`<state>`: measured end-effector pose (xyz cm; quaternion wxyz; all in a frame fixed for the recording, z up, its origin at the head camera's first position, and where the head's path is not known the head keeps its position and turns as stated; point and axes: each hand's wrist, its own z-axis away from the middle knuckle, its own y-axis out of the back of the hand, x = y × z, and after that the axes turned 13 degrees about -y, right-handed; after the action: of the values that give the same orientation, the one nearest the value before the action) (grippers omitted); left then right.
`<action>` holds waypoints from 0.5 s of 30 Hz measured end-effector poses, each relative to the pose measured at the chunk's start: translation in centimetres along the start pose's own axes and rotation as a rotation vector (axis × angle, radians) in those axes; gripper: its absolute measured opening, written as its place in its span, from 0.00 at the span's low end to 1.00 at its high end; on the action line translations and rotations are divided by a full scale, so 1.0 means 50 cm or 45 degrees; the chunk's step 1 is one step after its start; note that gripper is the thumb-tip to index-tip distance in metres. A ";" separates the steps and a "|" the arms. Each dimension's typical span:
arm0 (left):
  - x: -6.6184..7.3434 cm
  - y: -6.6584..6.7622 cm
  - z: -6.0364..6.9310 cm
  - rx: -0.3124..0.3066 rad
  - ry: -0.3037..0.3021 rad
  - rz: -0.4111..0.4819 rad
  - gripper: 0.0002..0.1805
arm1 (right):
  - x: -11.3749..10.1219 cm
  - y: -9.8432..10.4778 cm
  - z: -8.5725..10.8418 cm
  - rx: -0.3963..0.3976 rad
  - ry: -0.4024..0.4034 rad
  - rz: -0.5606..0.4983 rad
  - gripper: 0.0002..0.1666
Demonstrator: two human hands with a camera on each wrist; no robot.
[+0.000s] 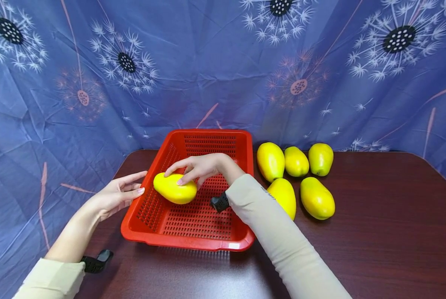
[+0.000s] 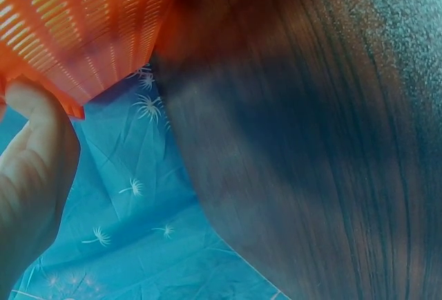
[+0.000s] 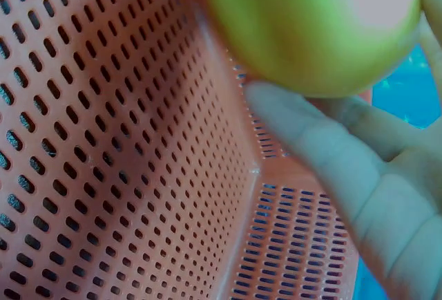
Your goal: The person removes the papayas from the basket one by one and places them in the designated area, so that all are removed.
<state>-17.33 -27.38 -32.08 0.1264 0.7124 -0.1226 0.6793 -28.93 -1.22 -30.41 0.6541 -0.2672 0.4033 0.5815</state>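
My right hand (image 1: 204, 168) grips a yellow papaya (image 1: 175, 190) from above, over the left half of a red perforated basket (image 1: 187, 242). In the right wrist view, the thumb and fingers lie against the papaya (image 3: 314, 30), which looks greenish there. Whether it touches the basket's bottom I cannot tell. My left hand (image 1: 114, 195) touches the basket's left rim from outside with its fingers mostly straight. The left wrist view catches part of this hand (image 2: 31, 155) at the basket's edge (image 2: 76, 72).
Several more yellow papayas stand right of the basket, including one at the front (image 1: 318, 198) and one at the back (image 1: 270, 161). Partly behind the right sleeve is another papaya (image 1: 283, 197). A blue patterned cloth (image 1: 208, 62) hangs behind the dark wooden table (image 1: 387, 216).
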 end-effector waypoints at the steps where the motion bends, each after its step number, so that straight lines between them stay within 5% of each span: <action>1: 0.000 0.000 0.000 0.000 0.002 0.002 0.39 | 0.000 0.001 0.003 0.011 0.020 -0.012 0.28; 15: -0.001 0.000 -0.001 -0.011 -0.008 0.039 0.38 | -0.001 0.004 0.037 0.336 0.110 -0.132 0.29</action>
<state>-17.39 -27.37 -32.15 0.1188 0.7119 -0.1369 0.6785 -28.73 0.32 -29.36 0.6947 -0.2242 0.4896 0.4770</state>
